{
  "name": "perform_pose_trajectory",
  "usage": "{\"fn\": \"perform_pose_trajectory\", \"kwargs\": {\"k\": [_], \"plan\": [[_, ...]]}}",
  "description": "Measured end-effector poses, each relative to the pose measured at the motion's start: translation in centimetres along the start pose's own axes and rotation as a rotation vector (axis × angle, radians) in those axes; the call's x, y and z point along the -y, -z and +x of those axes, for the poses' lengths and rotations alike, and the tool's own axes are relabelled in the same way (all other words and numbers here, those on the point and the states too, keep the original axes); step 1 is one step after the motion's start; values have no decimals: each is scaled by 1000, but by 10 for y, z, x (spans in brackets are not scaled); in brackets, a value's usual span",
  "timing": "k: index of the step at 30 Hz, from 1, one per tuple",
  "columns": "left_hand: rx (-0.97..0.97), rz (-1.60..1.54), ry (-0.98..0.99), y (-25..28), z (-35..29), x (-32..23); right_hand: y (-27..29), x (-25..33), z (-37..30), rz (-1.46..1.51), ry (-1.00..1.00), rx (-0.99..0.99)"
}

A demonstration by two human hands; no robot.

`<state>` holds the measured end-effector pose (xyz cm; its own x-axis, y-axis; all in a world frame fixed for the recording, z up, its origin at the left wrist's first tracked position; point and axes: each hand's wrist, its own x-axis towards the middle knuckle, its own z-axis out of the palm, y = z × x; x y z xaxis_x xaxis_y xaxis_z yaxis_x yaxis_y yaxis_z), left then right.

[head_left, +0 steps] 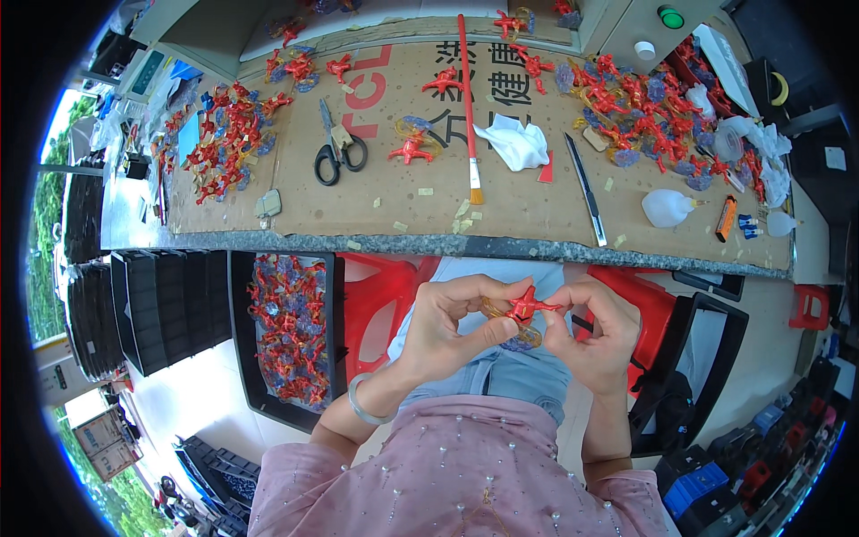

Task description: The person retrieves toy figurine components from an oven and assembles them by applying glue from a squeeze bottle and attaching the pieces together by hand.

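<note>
Over my lap, just off the near edge of the table, both hands hold one small red plastic figure (525, 307) with clear yellow and purple parts on it. My left hand (456, 327) is closed on its left side, thumb and fingers pinching it. At its right side, my right hand (595, 331) grips an outstretched red limb between thumb and fingertips. On the cardboard ahead lies a similar red figure (412, 150). A paintbrush with a red handle (467, 98), black-handled scissors (335, 152) and a cutter knife (586, 190) lie around it.
Heaps of red figures lie at the table's left (228, 134) and right (644, 112). A crumpled white tissue (514, 141) and a white squeeze bottle (669, 208) rest on the cardboard. A black crate (240, 358) full of figures stands left of me, beside a red stool (367, 304).
</note>
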<state>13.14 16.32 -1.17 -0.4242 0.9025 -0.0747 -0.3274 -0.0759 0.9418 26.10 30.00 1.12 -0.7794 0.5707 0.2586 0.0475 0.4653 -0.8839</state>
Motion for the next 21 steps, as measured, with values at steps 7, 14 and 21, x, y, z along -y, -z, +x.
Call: {"fn": "perform_pose_trajectory", "kwargs": {"k": [7,14,21], "plan": [[-30,142,-58,13,30,1,-9,-32,26,36,36,-13],[-58,6,-100,31,74,20,-32,-82,51,436,-180,-33],[-52,54,-82,37,78,20,-28,-81,57,336,-164,41]]}}
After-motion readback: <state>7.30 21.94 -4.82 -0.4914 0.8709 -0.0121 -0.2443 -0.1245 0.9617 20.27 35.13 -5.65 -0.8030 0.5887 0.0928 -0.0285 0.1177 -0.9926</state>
